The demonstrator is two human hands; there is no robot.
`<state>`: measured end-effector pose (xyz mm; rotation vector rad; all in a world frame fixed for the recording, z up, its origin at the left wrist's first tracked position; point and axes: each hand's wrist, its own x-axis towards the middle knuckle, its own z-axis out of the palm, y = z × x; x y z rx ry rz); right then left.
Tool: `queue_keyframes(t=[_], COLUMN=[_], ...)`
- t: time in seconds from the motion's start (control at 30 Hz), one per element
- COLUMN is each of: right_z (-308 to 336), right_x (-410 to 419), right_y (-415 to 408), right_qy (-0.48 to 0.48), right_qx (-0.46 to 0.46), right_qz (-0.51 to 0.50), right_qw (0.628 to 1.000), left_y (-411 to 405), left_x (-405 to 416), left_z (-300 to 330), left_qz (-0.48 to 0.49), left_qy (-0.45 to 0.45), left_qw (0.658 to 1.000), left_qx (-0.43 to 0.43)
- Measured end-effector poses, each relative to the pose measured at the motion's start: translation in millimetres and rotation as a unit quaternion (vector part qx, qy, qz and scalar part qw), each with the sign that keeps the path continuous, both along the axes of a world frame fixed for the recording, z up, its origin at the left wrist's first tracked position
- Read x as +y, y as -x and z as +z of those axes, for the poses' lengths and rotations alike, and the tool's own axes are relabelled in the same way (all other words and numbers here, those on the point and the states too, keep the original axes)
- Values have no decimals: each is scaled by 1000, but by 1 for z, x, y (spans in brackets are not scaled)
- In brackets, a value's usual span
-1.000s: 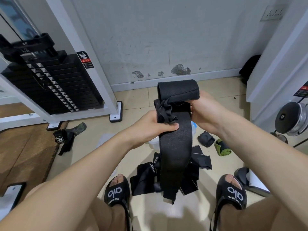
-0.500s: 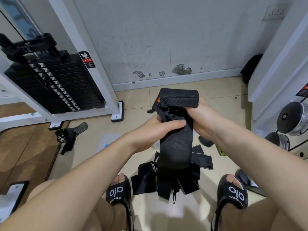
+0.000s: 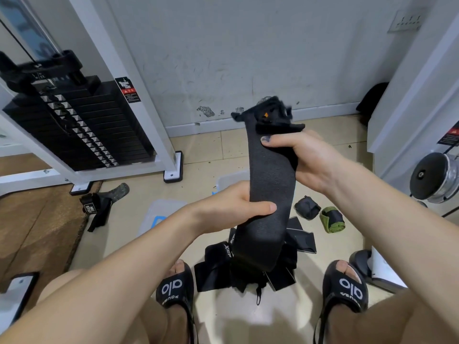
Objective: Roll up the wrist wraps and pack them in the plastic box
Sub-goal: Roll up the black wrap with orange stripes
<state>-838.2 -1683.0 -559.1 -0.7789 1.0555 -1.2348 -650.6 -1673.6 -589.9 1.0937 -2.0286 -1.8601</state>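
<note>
I hold a long black wrist wrap [image 3: 269, 180] upright in front of me. My right hand [image 3: 300, 157] grips it near its top, just under the crumpled end with the thumb loop. My left hand [image 3: 231, 209] pinches it lower down, thumb across the front. Its lower end hangs onto a pile of loose black wraps [image 3: 248, 264] on the floor between my feet. A rolled black wrap [image 3: 306, 207] and a rolled green wrap [image 3: 331, 219] lie on the floor to the right. The clear plastic box [image 3: 228, 180] shows partly behind my left hand, its lid [image 3: 161, 214] to the left.
A weight stack machine [image 3: 82, 125] stands at the left, with a black and camouflage strap [image 3: 104, 202] on the floor beside it. A dumbbell [image 3: 434, 180] and white frame stand at the right. My sandalled feet [image 3: 176, 286] flank the pile. A brown mat [image 3: 37, 224] covers the left floor.
My hands have moved apart along the wrap: the right hand rose and shifted right with the top end, which has unfolded, and the left hand slid down to mid-length.
</note>
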Motion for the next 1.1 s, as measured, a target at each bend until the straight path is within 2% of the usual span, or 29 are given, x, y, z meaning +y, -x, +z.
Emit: queue_keyframes(t=[0.17,0.27,0.37,0.5,0.77,0.87,0.97,1.1], right_z=[3,5,1,-3,-1,-2,-1,2], right_x=[2,5,7,5,5,5,4,5], right_y=[-1,-6,-13,-14,-9,-14,-16,-13], right_qy=[36,67,84,54,80,77,76,80], right_qx=[49,88,109,125,160,158,144,94], right_qz=[-1,2,-9,-48,-44,-58,-61,-11], right_qw=[998,994,990,989,983,983,985,992], left_y=[0,6,12,15,6,7,9,6], left_x=[-4,-6,-5,-2,-6,-9,-11,-16], left_z=[3,10,12,8,14,12,13,15], left_qz=[5,84,135,142,106,134,151,175], left_qy=[-20,-6,44,95,94,62,70,70], left_qw=[1000,994,986,982,986,983,979,973], left_qx=[14,73,85,75,86,112,119,133])
